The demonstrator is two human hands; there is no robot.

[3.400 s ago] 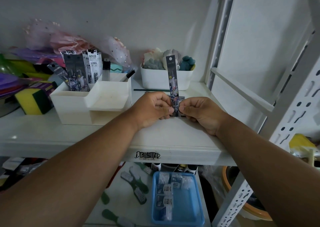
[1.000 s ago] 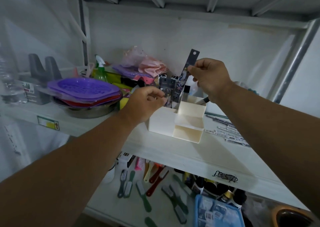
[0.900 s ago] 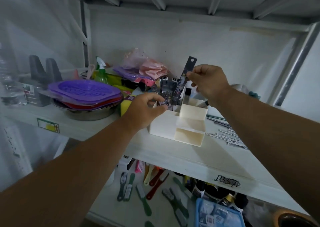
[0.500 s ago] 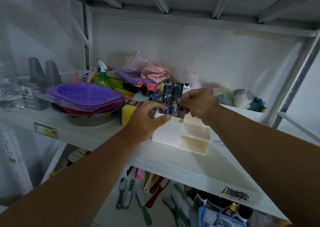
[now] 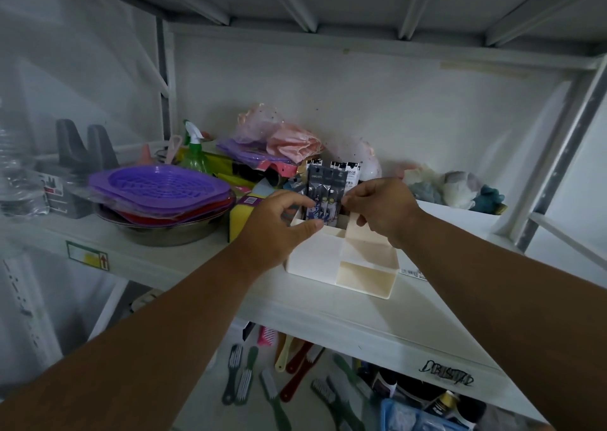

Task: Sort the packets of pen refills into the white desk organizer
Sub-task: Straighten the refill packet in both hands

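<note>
- White metal shelf [image 5: 328, 312]: the board that carries all the things listed below.
- Stack of purple plastic perforated trays [image 5: 157, 189]: sits in a steel bowl [image 5: 164, 233] at the left of the shelf.
- White plastic desk organizer [image 5: 341, 260]: stands on the shelf, with a tall rear compartment and stepped open trays in front.
- Left hand [image 5: 279, 223]: fingers curled at the organizer's left rear rim, fingertips against the packets; whether it truly grips them cannot be told.
- Right hand [image 5: 377, 207]: fingers curled, pinching the right edge of the packets.
- Dark printed packets of pen refills [image 5: 323, 194]: upright in the tall rear compartment, between the two hands.
- Yellow sponge [image 5: 241, 219]: just left of the organizer, partly hidden by the left hand.
</note>
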